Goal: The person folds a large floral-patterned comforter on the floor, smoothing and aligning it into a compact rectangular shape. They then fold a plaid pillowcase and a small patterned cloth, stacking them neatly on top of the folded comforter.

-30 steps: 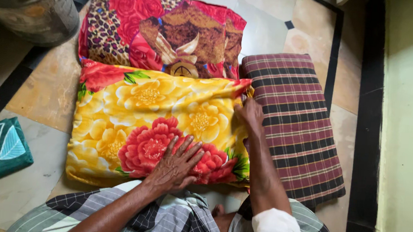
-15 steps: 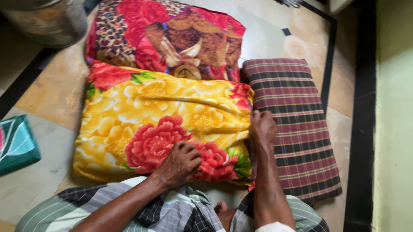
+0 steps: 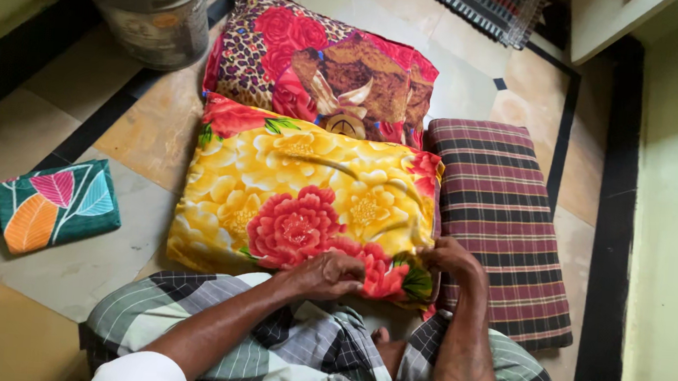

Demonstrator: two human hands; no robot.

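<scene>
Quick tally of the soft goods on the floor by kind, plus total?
Floral pillows: 2, yellow pillow and red-brown pillow
Checked cushions: 1, maroon cushion
Folded cloths: 1, green leaf-print cloth
Total: 4

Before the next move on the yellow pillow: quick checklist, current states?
1. Left hand on yellow floral pillow, near edge: ok, fingers curled on the fabric.
2. Right hand at the near right corner: ok, touching.
3. Cover pulled smooth: not ok, creases run across the top.
4. Pillow flat on the tiled floor: ok.
5. Plaid cushion clear of the corner: not ok, it lies right alongside.
6. Corner opening closed: cannot tell, hands hide it.
</scene>
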